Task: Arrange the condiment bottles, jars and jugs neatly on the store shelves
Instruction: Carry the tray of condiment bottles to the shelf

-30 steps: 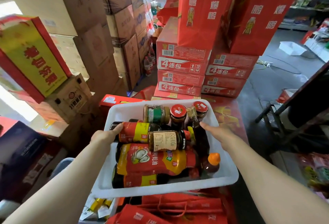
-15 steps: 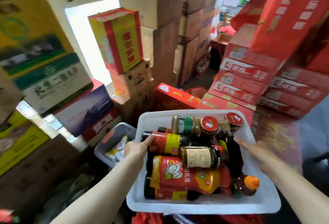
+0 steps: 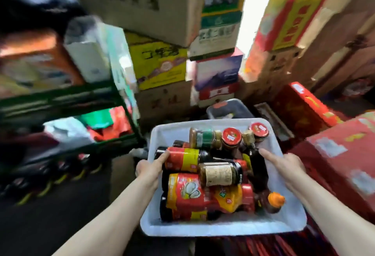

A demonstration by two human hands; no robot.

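The person has swung left, and a green shelf rack (image 3: 67,101), blurred, now appears. Both the left hand (image 3: 149,171) and right hand (image 3: 288,167) grip the white tub's (image 3: 223,228) side rims, condiment bottles (image 3: 203,192) heaped inside; shelving probably comes next.

Showing white on the tub (image 3: 223,229); red and yellow labels wrapping dark bottles (image 3: 182,159); red lids (image 3: 231,135) topping jars; an orange cap (image 3: 274,199) at the right edge; green shelving (image 3: 67,97); red cartons (image 3: 332,162).
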